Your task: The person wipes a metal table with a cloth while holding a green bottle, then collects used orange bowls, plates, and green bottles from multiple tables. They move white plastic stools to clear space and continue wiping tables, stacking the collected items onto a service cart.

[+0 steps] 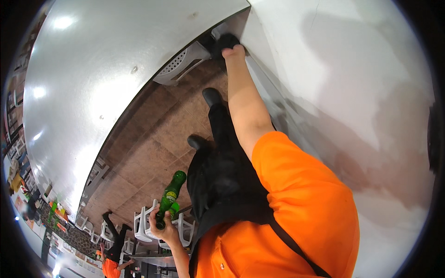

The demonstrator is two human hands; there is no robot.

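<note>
Tilted at the lower left is a green glass bottle (170, 194) with a yellow-and-green label, its base end up and its narrow end by my fingers. My left hand (163, 227) is closed round that narrow end. Another green, glassy piece (174, 210) shows just behind the bottle; I cannot make out whether it is a second bottle. My right arm stretches far forward along the white wall. At its end my right hand (233, 50) is closed against a dark, soft-looking thing (226, 41) beside the table edge. Its fingers are mostly hidden.
A large shiny metal tabletop (92, 69) fills the left. Below its edge stands a white plastic chair (181, 62). The white wall (361, 69) runs along my right. More white chairs (143, 224) and a person in orange (112, 266) are at the lower left, over brown floor tiles (153, 139).
</note>
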